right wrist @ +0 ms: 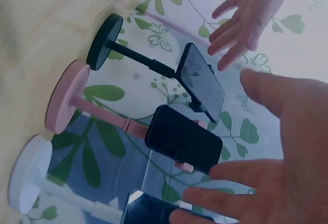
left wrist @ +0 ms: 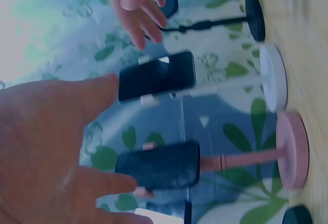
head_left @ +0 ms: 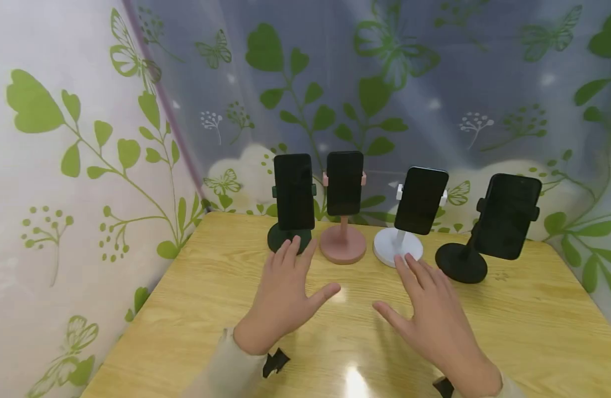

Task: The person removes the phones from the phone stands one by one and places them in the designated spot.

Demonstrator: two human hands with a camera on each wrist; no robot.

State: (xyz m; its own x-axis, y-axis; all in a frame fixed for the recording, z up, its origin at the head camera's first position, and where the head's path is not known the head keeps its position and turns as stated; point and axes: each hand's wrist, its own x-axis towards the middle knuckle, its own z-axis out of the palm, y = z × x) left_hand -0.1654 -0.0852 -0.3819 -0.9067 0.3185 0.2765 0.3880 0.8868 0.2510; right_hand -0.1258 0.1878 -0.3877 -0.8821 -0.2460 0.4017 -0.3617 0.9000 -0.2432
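The left hand (head_left: 285, 296) and the right hand (head_left: 437, 318) grip nothing; their fingers are spread in front of 4 round-based phone stands standing in a row: a dark green stand (head_left: 277, 241), a pink stand (head_left: 343, 252), a white stand (head_left: 385, 250) and a black stand (head_left: 459, 264). Each clamps an upright, rectangular, dark-screened phone (head_left: 345, 183). A careless forward sweep of the fingertips could, I judge, tip a stand, since each phone sits high above its base; the pink and green stands, set close together, could knock each other. A sideways push might also loosen a phone from its clamp. The glossy, yellow wood-grain table (head_left: 186, 309) reflects bright light, and its slick look suggests bases might slide. Behind hangs pale-and-blue fabric (head_left: 330, 66) printed with green leaves and butterflies.
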